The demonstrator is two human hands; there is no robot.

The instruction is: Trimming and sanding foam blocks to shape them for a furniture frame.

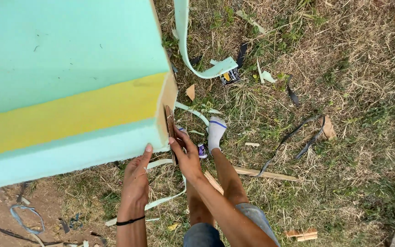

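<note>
A big block of foam [65, 64], teal with a yellow band, fills the upper left. Its right end face shows a tan edge [168, 98]. My left hand [136, 176], with a black band at the wrist, rests flat under the block's lower right corner, thumb on the foam. My right hand [184, 153] is closed around a thin brown blade-like tool [169, 121] pressed against that end face. Below the hands are my bare legs and one foot in a white sock [216, 131].
Dry grass covers the ground, littered with teal foam strips [193, 55], black strap pieces [298, 132], wooden sticks [264, 174] and small wood blocks [301, 234]. Bare soil with a blue loop of strip [26, 217] lies at the lower left.
</note>
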